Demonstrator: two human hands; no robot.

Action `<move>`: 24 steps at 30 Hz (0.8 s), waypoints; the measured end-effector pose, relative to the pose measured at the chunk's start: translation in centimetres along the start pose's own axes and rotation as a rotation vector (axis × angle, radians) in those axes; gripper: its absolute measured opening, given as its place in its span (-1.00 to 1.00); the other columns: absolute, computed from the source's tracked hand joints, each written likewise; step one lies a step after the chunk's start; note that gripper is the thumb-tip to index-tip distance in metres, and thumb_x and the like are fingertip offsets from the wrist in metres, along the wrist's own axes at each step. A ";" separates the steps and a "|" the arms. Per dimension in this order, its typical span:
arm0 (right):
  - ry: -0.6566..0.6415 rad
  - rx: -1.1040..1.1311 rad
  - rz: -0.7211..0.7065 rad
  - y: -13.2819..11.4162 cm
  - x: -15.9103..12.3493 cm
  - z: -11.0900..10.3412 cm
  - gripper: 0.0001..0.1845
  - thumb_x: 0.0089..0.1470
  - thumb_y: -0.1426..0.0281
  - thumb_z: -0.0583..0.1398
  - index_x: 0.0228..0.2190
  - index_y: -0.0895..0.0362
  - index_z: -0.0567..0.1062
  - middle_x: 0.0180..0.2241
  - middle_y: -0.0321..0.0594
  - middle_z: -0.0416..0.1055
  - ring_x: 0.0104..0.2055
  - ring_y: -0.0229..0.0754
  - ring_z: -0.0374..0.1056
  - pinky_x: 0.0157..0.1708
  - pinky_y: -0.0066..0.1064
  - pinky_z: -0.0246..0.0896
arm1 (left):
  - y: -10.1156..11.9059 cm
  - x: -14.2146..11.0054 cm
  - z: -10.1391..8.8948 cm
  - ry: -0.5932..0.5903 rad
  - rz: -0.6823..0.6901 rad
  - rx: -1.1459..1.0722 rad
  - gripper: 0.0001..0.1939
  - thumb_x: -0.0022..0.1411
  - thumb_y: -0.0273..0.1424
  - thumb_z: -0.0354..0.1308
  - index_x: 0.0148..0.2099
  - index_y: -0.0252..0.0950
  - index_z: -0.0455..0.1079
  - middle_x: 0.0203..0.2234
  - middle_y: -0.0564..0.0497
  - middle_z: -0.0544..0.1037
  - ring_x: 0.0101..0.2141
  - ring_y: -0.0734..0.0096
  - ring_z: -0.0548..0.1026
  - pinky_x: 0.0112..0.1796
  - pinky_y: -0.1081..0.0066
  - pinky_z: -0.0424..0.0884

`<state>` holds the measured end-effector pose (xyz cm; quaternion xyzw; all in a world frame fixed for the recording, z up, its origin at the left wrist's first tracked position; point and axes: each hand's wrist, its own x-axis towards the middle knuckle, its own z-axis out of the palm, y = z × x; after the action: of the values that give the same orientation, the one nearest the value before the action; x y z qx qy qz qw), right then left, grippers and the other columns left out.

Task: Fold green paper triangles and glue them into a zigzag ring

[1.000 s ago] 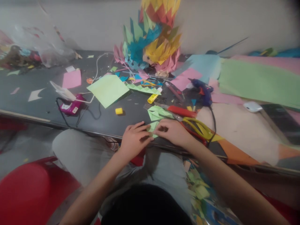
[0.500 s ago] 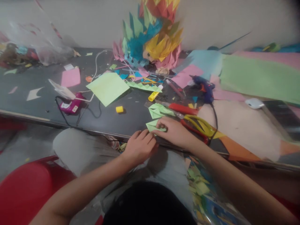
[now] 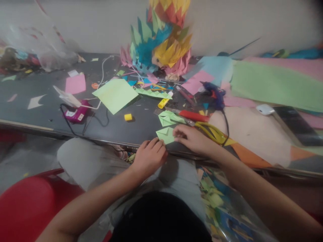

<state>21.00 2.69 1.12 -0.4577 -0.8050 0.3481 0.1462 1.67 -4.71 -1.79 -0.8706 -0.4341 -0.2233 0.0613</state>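
A small light green folded paper (image 3: 165, 135) lies at the table's front edge between my hands. My left hand (image 3: 150, 155) holds its lower left edge, with the fingers bent and the thumb hidden. At the paper's right edge, my right hand (image 3: 189, 138) has its fingers curled and pressed together on it. Just beyond lies another folded green piece (image 3: 170, 118). Yellow-handled scissors (image 3: 211, 132) rest beside my right hand, near a red-handled tool (image 3: 194, 116).
A tall colourful paper figure (image 3: 161, 43) stands at the back. Around it are a green square sheet (image 3: 116, 95), a glue stick (image 3: 165, 101), its yellow cap (image 3: 128, 117), a blue glue gun (image 3: 214, 92), a magenta power socket (image 3: 78, 113) and a phone (image 3: 297, 124). A red stool (image 3: 27, 205) stands lower left.
My right hand has shifted right across the folded green paper to its right edge, so more of the paper shows. My left hand stays at the lower left edge.
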 end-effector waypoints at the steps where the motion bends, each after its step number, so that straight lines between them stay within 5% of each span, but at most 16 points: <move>1: -0.013 0.006 -0.005 0.0 0.0 -0.3 -0.93 -0.04 0.52 0.11 -0.42 0.14 0.34 -0.42 -0.26 0.35 -0.39 -0.26 0.28 -0.36 -0.41 0.21 | -0.2 -0.1 0.0 0.004 0.005 -0.012 -0.79 0.26 -0.39 0.01 -0.10 -0.34 0.36 -0.17 -0.06 0.54 -0.08 0.29 0.44 -0.21 0.31 0.30; 4: -0.022 0.017 -0.057 0.1 -0.2 -0.7 -0.91 -0.04 0.52 0.10 -0.40 0.14 0.36 -0.41 -0.24 0.37 -0.40 -0.25 0.30 -0.37 -0.40 0.24 | -0.9 -0.2 0.1 0.025 0.032 -0.073 -0.80 0.26 -0.39 0.01 -0.11 -0.34 0.35 -0.15 -0.05 0.54 -0.09 0.31 0.45 -0.20 0.33 0.31; 9: 0.198 -0.125 -0.269 0.5 -0.7 0.1 -0.70 0.00 0.59 0.02 -0.26 0.12 0.42 -0.20 -0.12 0.40 -0.16 -0.14 0.34 -0.18 -0.27 0.28 | -2.7 0.2 0.2 0.013 0.072 -0.214 -0.84 0.27 -0.39 0.00 -0.23 -0.34 0.37 -0.22 -0.03 0.55 -0.17 0.35 0.49 -0.20 0.37 0.35; 16: 0.089 -0.418 -0.396 -0.2 -1.6 1.7 -0.70 0.12 0.46 0.05 -0.13 0.19 0.46 -0.13 -0.02 0.42 -0.07 -0.03 0.31 -0.11 -0.14 0.24 | -4.3 1.5 0.3 0.007 -0.008 -0.244 -0.82 0.27 -0.35 0.05 -0.34 -0.32 0.38 -0.29 -0.01 0.56 -0.20 0.33 0.49 -0.20 0.34 0.37; 20: 0.050 -0.446 -0.394 -0.4 -2.3 1.7 -0.64 0.11 0.28 0.13 -0.09 0.20 0.44 -0.13 0.01 0.41 -0.08 0.00 0.29 -0.15 -0.15 0.23 | -4.3 2.1 0.1 -0.028 -0.060 -0.258 -0.86 0.28 -0.41 0.04 -0.23 -0.29 0.42 -0.27 0.01 0.55 -0.16 0.32 0.45 -0.18 0.32 0.37; 24: 0.053 -0.415 -0.425 -0.2 -2.7 1.8 -0.76 0.14 0.35 0.11 -0.17 0.14 0.47 -0.19 -0.06 0.43 -0.15 -0.08 0.31 -0.23 -0.23 0.18 | -4.1 2.1 0.0 -0.067 -0.088 -0.288 -0.84 0.27 -0.44 0.03 -0.25 -0.31 0.45 -0.28 -0.01 0.54 -0.23 0.34 0.44 -0.16 0.30 0.39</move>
<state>21.39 -0.39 0.19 -0.3077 -0.9327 0.1257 0.1400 -0.49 -0.64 -1.20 -0.8573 -0.4373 -0.2567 -0.0884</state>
